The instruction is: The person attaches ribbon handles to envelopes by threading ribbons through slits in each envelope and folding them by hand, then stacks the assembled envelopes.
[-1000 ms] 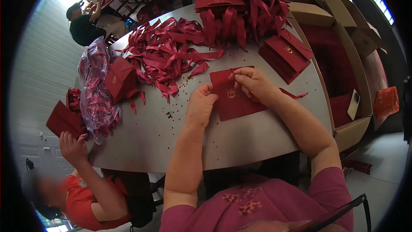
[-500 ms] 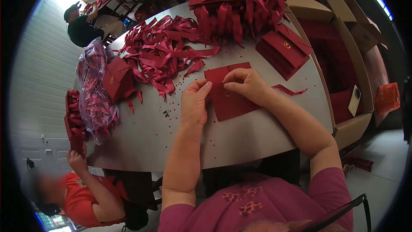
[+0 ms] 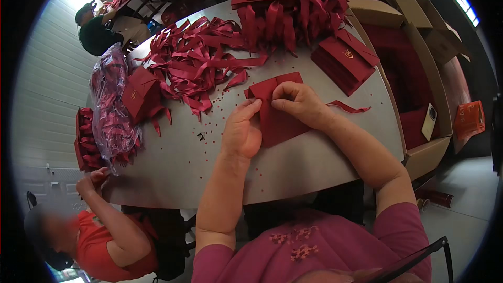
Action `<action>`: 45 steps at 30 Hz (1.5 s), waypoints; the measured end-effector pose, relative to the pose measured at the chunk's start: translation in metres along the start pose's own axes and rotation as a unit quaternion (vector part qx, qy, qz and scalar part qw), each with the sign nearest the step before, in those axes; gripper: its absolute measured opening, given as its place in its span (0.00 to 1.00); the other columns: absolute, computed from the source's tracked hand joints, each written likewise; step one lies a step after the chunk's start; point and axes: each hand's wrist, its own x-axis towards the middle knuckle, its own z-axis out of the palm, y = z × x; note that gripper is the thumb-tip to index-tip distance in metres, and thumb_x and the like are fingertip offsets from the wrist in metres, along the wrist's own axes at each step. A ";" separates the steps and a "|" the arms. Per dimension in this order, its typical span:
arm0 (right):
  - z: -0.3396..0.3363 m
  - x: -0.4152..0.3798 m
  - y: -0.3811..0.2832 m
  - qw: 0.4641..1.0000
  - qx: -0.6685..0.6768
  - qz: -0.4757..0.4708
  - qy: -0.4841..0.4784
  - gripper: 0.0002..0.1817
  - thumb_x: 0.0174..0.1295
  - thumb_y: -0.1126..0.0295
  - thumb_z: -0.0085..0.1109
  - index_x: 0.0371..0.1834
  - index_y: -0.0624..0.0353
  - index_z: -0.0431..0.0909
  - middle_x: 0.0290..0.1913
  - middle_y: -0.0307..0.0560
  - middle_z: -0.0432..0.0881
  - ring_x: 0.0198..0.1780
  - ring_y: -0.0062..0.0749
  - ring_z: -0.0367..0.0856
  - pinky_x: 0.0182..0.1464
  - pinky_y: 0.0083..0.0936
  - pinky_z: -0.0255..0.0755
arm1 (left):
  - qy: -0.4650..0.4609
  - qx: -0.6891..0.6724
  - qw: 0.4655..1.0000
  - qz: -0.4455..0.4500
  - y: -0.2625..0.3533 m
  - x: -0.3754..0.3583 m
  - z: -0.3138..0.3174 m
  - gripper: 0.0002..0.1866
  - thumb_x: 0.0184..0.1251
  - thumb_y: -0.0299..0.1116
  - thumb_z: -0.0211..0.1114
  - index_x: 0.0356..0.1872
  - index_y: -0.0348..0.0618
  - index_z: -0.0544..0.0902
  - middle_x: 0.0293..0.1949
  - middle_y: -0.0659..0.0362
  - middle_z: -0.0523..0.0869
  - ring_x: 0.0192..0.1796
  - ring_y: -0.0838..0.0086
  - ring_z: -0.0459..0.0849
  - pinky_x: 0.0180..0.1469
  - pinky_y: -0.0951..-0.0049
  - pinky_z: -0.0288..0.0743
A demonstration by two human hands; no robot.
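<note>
A dark red paper gift bag (image 3: pixel 283 130) lies before me on the table, its top edge partly lifted. My left hand (image 3: pixel 243 128) grips the bag's left edge between thumb and fingers. Closed in a pinch, my right hand (image 3: pixel 299 104) is at the upper part of the bag; its fingertips cover what they hold there. A red ribbon (image 3: pixel 348 108) sticks out to the right from behind my right wrist. Beyond my right hand sits a stack of red bags (image 3: pixel 346 60) with a gold logo.
A heap of loose red ribbons (image 3: pixel 199 57) covers the far left of the grey table (image 3: pixel 167 178), beside a plastic-wrapped bundle (image 3: pixel 112 110). Ribboned bags (image 3: pixel 267 15) stand at the back. An open cardboard box (image 3: pixel 427 147) is on the right. A co-worker in red (image 3: pixel 120 236) sits at left.
The bag's upper left edge has been lifted and folded, and my left hand has turned with its thumb over it. The co-worker's hand has shifted at the table's left edge.
</note>
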 end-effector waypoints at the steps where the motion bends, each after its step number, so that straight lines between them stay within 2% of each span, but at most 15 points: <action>1: 0.000 -0.001 -0.003 1.000 0.000 0.000 0.001 0.06 0.63 0.72 0.63 0.36 0.63 0.79 0.32 0.36 0.81 0.33 0.18 0.79 0.36 0.18 0.73 | -0.003 -0.014 1.000 -0.013 0.000 0.001 -0.002 0.08 0.70 0.25 0.60 0.47 0.39 0.80 0.48 0.57 0.84 0.53 0.70 0.81 0.59 0.67 0.75; 3: 0.000 -0.004 -0.013 0.995 0.054 0.088 -0.019 0.06 0.65 0.71 0.61 0.37 0.62 0.79 0.32 0.35 0.80 0.33 0.16 0.79 0.34 0.16 0.72 | -0.004 -0.026 0.999 -0.026 -0.002 0.003 -0.006 0.09 0.70 0.25 0.59 0.48 0.40 0.81 0.50 0.57 0.84 0.55 0.69 0.81 0.62 0.65 0.74; 7: -0.002 -0.008 -0.030 0.988 0.101 0.113 0.004 0.05 0.64 0.73 0.61 0.38 0.62 0.78 0.33 0.35 0.81 0.33 0.15 0.79 0.33 0.14 0.72 | -0.007 -0.002 1.000 0.030 -0.004 0.006 -0.005 0.07 0.70 0.26 0.61 0.46 0.39 0.82 0.46 0.57 0.85 0.51 0.70 0.82 0.59 0.68 0.75; 10: 0.001 -0.011 -0.027 0.987 0.126 0.096 0.022 0.04 0.62 0.76 0.62 0.40 0.61 0.80 0.36 0.34 0.82 0.35 0.15 0.81 0.34 0.16 0.76 | 0.005 0.007 0.997 0.073 -0.003 -0.001 0.008 0.06 0.69 0.25 0.63 0.44 0.39 0.82 0.43 0.58 0.86 0.47 0.73 0.83 0.56 0.71 0.76; 12: 0.008 -0.011 -0.024 0.996 0.082 -0.019 0.038 0.02 0.60 0.77 0.62 0.36 0.62 0.81 0.31 0.36 0.81 0.32 0.18 0.79 0.33 0.16 0.72 | 0.009 0.007 0.996 0.092 -0.006 -0.003 0.011 0.06 0.69 0.25 0.64 0.44 0.38 0.83 0.43 0.59 0.86 0.46 0.74 0.83 0.54 0.72 0.77; 13: 0.009 -0.011 -0.024 0.996 0.081 -0.019 0.038 0.02 0.60 0.77 0.62 0.36 0.62 0.81 0.31 0.36 0.81 0.32 0.18 0.79 0.33 0.16 0.72 | 0.010 0.023 0.995 0.098 -0.008 -0.002 0.011 0.07 0.69 0.26 0.64 0.45 0.38 0.82 0.43 0.59 0.86 0.45 0.75 0.83 0.52 0.74 0.77; 15: 0.012 -0.010 -0.025 0.985 -0.085 -0.128 0.079 0.02 0.57 0.78 0.62 0.33 0.63 0.81 0.28 0.41 0.80 0.30 0.20 0.78 0.33 0.19 0.72 | 0.011 0.038 0.994 0.103 -0.011 -0.001 0.007 0.08 0.70 0.26 0.63 0.46 0.37 0.82 0.42 0.59 0.86 0.44 0.76 0.83 0.50 0.76 0.77; 22: 0.011 -0.012 -0.035 0.982 -0.099 -0.103 0.121 0.04 0.53 0.77 0.63 0.32 0.63 0.80 0.27 0.45 0.78 0.29 0.25 0.77 0.32 0.22 0.71 | 0.008 0.106 0.987 0.121 -0.017 -0.001 0.004 0.07 0.71 0.28 0.63 0.46 0.38 0.82 0.41 0.61 0.86 0.41 0.78 0.83 0.46 0.78 0.77; 24: 0.010 -0.012 -0.038 0.977 -0.141 -0.095 0.126 0.03 0.54 0.78 0.63 0.31 0.64 0.80 0.29 0.38 0.79 0.31 0.17 0.74 0.34 0.18 0.69 | 0.003 0.111 0.986 0.128 -0.017 0.000 0.002 0.08 0.71 0.28 0.64 0.46 0.36 0.82 0.40 0.62 0.86 0.40 0.81 0.82 0.44 0.80 0.76; 28: 0.009 -0.012 -0.035 0.973 -0.157 -0.108 0.134 0.03 0.53 0.78 0.63 0.31 0.63 0.80 0.29 0.40 0.79 0.31 0.19 0.75 0.33 0.19 0.69 | 0.005 0.164 0.976 0.141 -0.018 0.000 0.001 0.08 0.71 0.28 0.63 0.46 0.36 0.82 0.38 0.64 0.85 0.38 0.84 0.80 0.42 0.83 0.74; 30: 0.008 -0.012 -0.037 0.960 -0.201 -0.148 0.128 0.04 0.51 0.77 0.62 0.30 0.62 0.79 0.27 0.48 0.78 0.29 0.38 0.80 0.32 0.29 0.73 | 0.016 0.178 0.973 0.144 -0.018 -0.001 0.005 0.08 0.71 0.28 0.63 0.46 0.35 0.82 0.38 0.64 0.85 0.38 0.84 0.80 0.41 0.83 0.74; 33: 0.007 -0.012 -0.037 0.918 -0.309 -0.221 0.112 0.04 0.51 0.75 0.62 0.30 0.61 0.79 0.28 0.50 0.77 0.31 0.45 0.80 0.33 0.36 0.74 | 0.021 0.240 0.956 0.168 -0.020 -0.002 0.005 0.09 0.71 0.28 0.63 0.47 0.34 0.83 0.37 0.65 0.85 0.38 0.85 0.79 0.41 0.83 0.74; 39: 0.004 -0.016 -0.035 0.888 -0.420 -0.180 0.057 0.04 0.52 0.74 0.62 0.29 0.62 0.79 0.29 0.53 0.77 0.32 0.50 0.78 0.35 0.40 0.75 | -0.006 0.380 0.902 0.204 -0.029 -0.001 0.004 0.10 0.71 0.27 0.62 0.50 0.35 0.83 0.36 0.65 0.84 0.39 0.84 0.80 0.43 0.83 0.75; 43: -0.014 -0.010 -0.034 0.934 -0.298 -0.186 0.067 0.03 0.54 0.75 0.62 0.29 0.64 0.80 0.29 0.52 0.78 0.30 0.44 0.81 0.33 0.35 0.76 | -0.020 0.284 0.948 0.141 -0.024 0.007 -0.001 0.12 0.70 0.22 0.59 0.52 0.35 0.82 0.37 0.64 0.85 0.39 0.83 0.80 0.43 0.83 0.75; 45: -0.021 -0.010 -0.038 0.989 -0.145 -0.011 -0.006 0.04 0.57 0.78 0.63 0.35 0.65 0.82 0.31 0.45 0.79 0.33 0.30 0.80 0.35 0.25 0.75 | -0.048 0.272 0.951 0.142 -0.025 0.012 -0.009 0.13 0.68 0.21 0.58 0.52 0.35 0.82 0.38 0.64 0.85 0.39 0.83 0.80 0.43 0.82 0.75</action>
